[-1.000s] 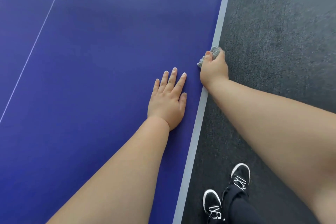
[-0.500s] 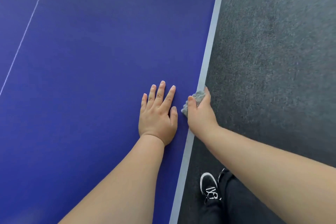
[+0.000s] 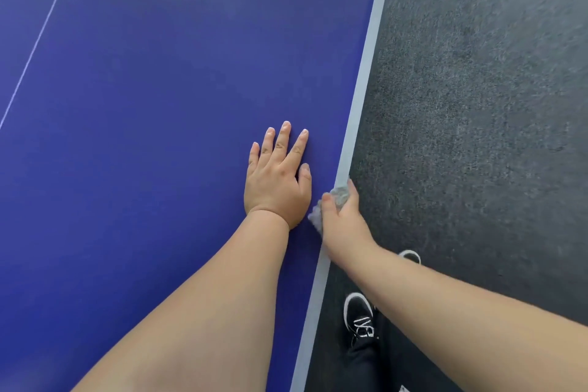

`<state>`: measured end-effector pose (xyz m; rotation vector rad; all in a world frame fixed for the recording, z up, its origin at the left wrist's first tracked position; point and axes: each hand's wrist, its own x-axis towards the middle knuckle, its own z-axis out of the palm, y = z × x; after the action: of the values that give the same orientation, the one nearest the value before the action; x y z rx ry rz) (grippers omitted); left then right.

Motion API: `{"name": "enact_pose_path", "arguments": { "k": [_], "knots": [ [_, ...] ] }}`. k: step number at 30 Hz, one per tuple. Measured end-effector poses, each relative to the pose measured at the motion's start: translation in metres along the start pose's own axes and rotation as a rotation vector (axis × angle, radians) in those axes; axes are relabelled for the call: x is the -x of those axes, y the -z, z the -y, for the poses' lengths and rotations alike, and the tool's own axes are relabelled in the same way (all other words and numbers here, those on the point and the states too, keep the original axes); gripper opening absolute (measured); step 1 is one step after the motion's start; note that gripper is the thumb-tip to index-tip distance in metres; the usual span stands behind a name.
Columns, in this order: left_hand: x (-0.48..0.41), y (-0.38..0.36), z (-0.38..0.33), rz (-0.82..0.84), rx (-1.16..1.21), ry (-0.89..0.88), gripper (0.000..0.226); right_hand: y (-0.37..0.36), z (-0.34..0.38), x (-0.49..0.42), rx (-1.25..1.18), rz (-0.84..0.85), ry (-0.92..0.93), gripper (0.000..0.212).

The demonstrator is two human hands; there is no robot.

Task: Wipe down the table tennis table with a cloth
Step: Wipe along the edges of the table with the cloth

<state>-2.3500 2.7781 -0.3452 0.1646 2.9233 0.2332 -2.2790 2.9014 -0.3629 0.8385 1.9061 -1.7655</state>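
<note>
Cloth (image 3: 339, 195) on table (image 3: 159, 137) edge

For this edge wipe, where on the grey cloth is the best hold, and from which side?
Grip the cloth at its bunched middle from above, coming from the floor side, as the right hand does: thumb on the table top, fingers past the pale edge strip. The wad straddles the rim, so this hold likely keeps it pressed there.

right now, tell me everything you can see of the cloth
The cloth is small, grey and fuzzy-looking, bunched into a wad. The right hand grips it, so only bits show above and left of the hand. It sits on the pale edge stripe of the blue table, close beside the left hand; whether they touch is unclear.
</note>
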Motion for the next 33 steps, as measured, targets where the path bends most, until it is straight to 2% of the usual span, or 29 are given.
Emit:
{"name": "enact_pose_path", "arguments": {
  "k": [2,5,8,13,15,17,19,22,24,28,30,33],
  "knots": [
    [0.000,-0.001,0.000,-0.014,0.023,-0.006,0.063,0.006,0.031,-0.045,-0.033,-0.064,0.047,0.068],
    [0.000,-0.001,0.002,-0.031,0.031,-0.004,0.063,0.013,0.056,-0.076,0.048,-0.117,0.124,0.067],
    [0.003,-0.001,0.001,-0.018,-0.006,-0.012,0.062,0.010,0.039,-0.049,0.076,-0.123,0.155,0.066],
    [0.016,0.004,0.001,0.076,-0.055,-0.056,0.060,0.000,-0.016,0.056,0.212,0.056,0.023,0.072],
    [0.053,0.002,0.012,0.105,-0.048,-0.093,0.060,0.002,-0.010,0.054,0.289,0.087,0.000,0.073],
    [0.112,-0.002,0.032,0.110,-0.001,-0.097,0.059,0.007,0.015,0.020,0.317,0.025,-0.013,0.072],
    [0.174,-0.010,0.052,0.100,0.038,-0.029,0.060,0.010,0.042,-0.008,0.265,-0.031,-0.013,0.069],
    [0.239,-0.022,0.066,0.113,0.011,0.056,0.060,-0.002,0.034,0.007,0.193,-0.107,0.005,0.062],
    [0.255,-0.028,0.067,0.105,-0.010,0.069,0.060,-0.014,-0.001,0.050,0.191,-0.123,-0.006,0.061],
    [0.254,-0.026,0.069,0.090,-0.004,0.068,0.061,-0.029,-0.067,0.134,0.189,0.020,-0.062,0.066],
    [0.254,-0.027,0.068,0.078,0.008,0.068,0.062,-0.029,-0.060,0.125,0.210,-0.003,-0.106,0.065],
    [0.256,-0.028,0.068,0.047,0.027,0.066,0.062,-0.021,-0.023,0.085,0.221,-0.078,-0.065,0.063]
  ]
}}
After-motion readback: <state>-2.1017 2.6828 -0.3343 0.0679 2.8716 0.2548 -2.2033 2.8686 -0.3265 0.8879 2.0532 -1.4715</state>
